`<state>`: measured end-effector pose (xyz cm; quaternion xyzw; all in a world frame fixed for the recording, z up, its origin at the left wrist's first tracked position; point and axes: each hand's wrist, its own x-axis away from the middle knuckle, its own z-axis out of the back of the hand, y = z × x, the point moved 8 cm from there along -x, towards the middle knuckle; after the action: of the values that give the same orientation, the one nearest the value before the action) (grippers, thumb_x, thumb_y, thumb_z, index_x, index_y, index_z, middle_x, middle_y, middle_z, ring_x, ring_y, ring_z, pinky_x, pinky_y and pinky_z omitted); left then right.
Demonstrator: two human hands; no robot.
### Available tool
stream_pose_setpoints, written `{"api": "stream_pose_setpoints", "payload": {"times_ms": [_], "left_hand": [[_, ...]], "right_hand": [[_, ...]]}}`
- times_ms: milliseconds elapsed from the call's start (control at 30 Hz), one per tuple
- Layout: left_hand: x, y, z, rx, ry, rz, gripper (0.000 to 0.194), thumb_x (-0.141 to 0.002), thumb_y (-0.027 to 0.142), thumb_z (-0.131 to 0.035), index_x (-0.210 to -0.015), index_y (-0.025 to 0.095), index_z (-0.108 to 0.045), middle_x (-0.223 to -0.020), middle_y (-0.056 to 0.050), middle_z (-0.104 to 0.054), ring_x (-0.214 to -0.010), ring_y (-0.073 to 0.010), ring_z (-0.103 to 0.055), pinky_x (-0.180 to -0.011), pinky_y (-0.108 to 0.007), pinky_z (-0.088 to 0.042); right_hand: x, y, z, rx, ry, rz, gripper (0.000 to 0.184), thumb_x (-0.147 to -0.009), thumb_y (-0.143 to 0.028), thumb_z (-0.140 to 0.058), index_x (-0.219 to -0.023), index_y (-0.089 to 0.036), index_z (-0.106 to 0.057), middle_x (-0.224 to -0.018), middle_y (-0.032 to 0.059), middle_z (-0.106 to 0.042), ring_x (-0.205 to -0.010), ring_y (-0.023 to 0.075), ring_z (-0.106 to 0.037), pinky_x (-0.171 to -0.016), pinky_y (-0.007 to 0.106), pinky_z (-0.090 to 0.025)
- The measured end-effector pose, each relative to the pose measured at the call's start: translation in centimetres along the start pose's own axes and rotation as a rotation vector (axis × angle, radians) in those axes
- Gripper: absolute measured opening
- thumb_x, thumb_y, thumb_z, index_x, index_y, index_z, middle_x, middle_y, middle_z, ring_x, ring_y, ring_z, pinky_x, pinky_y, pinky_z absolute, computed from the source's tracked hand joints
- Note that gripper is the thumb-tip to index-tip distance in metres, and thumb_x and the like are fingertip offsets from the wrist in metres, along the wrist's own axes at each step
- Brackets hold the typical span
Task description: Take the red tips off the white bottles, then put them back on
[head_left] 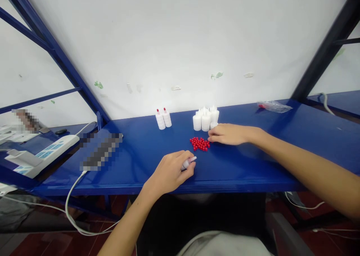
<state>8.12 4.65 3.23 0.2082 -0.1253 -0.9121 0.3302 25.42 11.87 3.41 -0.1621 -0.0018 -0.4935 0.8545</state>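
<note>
My left hand (172,170) is closed around a white squeeze bottle (186,163), tilted so that its bare nozzle points to the right. My right hand (223,133) reaches to the right edge of a pile of small red caps (199,143). Its fingers are bent together at the pile; whether a cap is between the fingertips cannot be made out. Just behind that hand, several white bottles (206,120) stand in a cluster. Farther left, two white bottles with red tips (163,118) stand upright side by side.
A plastic bag (274,106) with something red inside lies at the back right of the blue table (135,151). At the left are a blurred-out dark object (102,152) with a white cable and a power strip (49,154). Blue metal posts and a white wall border the table.
</note>
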Motion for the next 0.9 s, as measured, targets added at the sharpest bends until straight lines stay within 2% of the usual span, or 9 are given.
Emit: {"api": "stream_pose_setpoints", "payload": {"times_ms": [133, 233, 400, 600, 700, 767, 800, 867, 900], "left_hand": [[-0.1, -0.1, -0.1, 0.006, -0.003, 0.004, 0.017, -0.099, 0.032, -0.041, -0.096, 0.021, -0.054, -0.08, 0.002, -0.057, -0.069, -0.0129, -0.049, -0.068, -0.025, -0.038], [0.0, -0.1, -0.1, 0.012, -0.005, 0.004, 0.017, -0.099, 0.032, -0.041, -0.096, 0.021, -0.054, -0.08, 0.002, -0.057, -0.069, -0.0128, -0.049, -0.068, -0.025, -0.037], [0.0, -0.2, 0.0, 0.036, 0.005, 0.02, 0.015, -0.098, 0.032, -0.043, -0.101, 0.022, -0.054, -0.082, 0.002, -0.058, -0.07, -0.0126, -0.05, -0.069, -0.025, -0.037], [-0.1, -0.5, 0.2, 0.147, 0.004, 0.085, 0.015, -0.097, 0.034, -0.048, -0.107, 0.023, -0.051, -0.084, 0.003, -0.06, -0.069, -0.0125, -0.051, -0.067, -0.024, -0.037], [-0.1, -0.6, 0.1, 0.194, 0.002, 0.092, 0.022, -0.095, 0.036, -0.053, -0.114, 0.024, -0.049, -0.091, 0.002, -0.062, -0.074, -0.0131, -0.055, -0.069, -0.024, -0.039], [0.0, -0.9, 0.2, 0.198, 0.019, 0.111, 0.039, -0.094, 0.039, -0.056, -0.128, 0.025, -0.043, -0.093, 0.002, -0.063, -0.076, -0.014, -0.057, -0.07, -0.024, -0.04], [0.0, -1.0, 0.2, 0.189, 0.032, 0.121, 0.045, -0.094, 0.041, -0.056, -0.133, 0.025, -0.039, -0.092, 0.002, -0.063, -0.077, -0.0144, -0.058, -0.071, -0.025, -0.04], [0.0, -1.1, 0.3, 0.138, 0.052, 0.126, 0.039, -0.096, 0.044, -0.052, -0.129, 0.024, -0.044, -0.086, 0.002, -0.061, -0.076, -0.0149, -0.058, -0.071, -0.025, -0.04], [0.1, -1.1, 0.4, 0.098, 0.056, 0.122, 0.031, -0.097, 0.044, -0.049, -0.119, 0.023, -0.051, -0.083, 0.002, -0.06, -0.074, -0.0147, -0.056, -0.07, -0.026, -0.039]], "right_hand": [[0.0, -0.7, 0.0, -0.073, 0.017, 0.062, 0.032, -0.092, -0.031, -0.035, -0.076, -0.018, -0.06, -0.09, 0.0078, -0.066, -0.083, 0.0222, -0.056, -0.075, 0.033, -0.038], [0.0, -1.4, 0.3, -0.075, 0.057, 0.138, 0.032, -0.092, -0.027, -0.034, -0.074, -0.018, -0.059, -0.086, 0.0066, -0.066, -0.08, 0.0202, -0.055, -0.073, 0.032, -0.037], [1.0, -3.6, 2.0, 0.022, 0.314, 0.247, 0.027, -0.093, -0.026, -0.041, -0.071, -0.018, -0.054, -0.063, 0.0004, -0.055, -0.057, 0.0127, -0.044, -0.06, 0.029, -0.03], [2.0, -9.2, -0.7, -0.082, 0.264, 0.526, 0.027, -0.098, -0.037, -0.045, -0.089, -0.017, -0.062, -0.069, 0.0001, -0.059, -0.059, 0.0114, -0.048, -0.06, 0.025, -0.033], [1.9, -10.2, -1.6, -0.092, 0.286, 0.594, 0.028, -0.101, -0.036, -0.041, -0.092, -0.017, -0.061, -0.078, 0.0028, -0.063, -0.066, 0.0131, -0.052, -0.063, 0.026, -0.037], [2.0, -9.6, -0.8, -0.091, 0.397, 0.605, 0.028, -0.101, -0.033, -0.04, -0.092, -0.017, -0.06, -0.08, 0.004, -0.062, -0.069, 0.0141, -0.053, -0.065, 0.027, -0.039], [2.2, -8.9, 0.2, -0.083, 0.502, 0.59, 0.029, -0.101, -0.033, -0.039, -0.088, -0.017, -0.059, -0.078, 0.0039, -0.061, -0.068, 0.0145, -0.052, -0.065, 0.027, -0.039], [2.9, -6.6, 2.8, -0.049, 0.781, 0.483, 0.034, -0.101, -0.031, -0.035, -0.076, -0.019, -0.054, -0.068, 0.0027, -0.055, -0.063, 0.0149, -0.047, -0.063, 0.029, -0.037], [3.3, -5.1, 4.1, -0.018, 0.92, 0.393, 0.037, -0.1, -0.031, -0.034, -0.07, -0.02, -0.051, -0.064, 0.0019, -0.051, -0.061, 0.0151, -0.045, -0.062, 0.03, -0.035]]}}
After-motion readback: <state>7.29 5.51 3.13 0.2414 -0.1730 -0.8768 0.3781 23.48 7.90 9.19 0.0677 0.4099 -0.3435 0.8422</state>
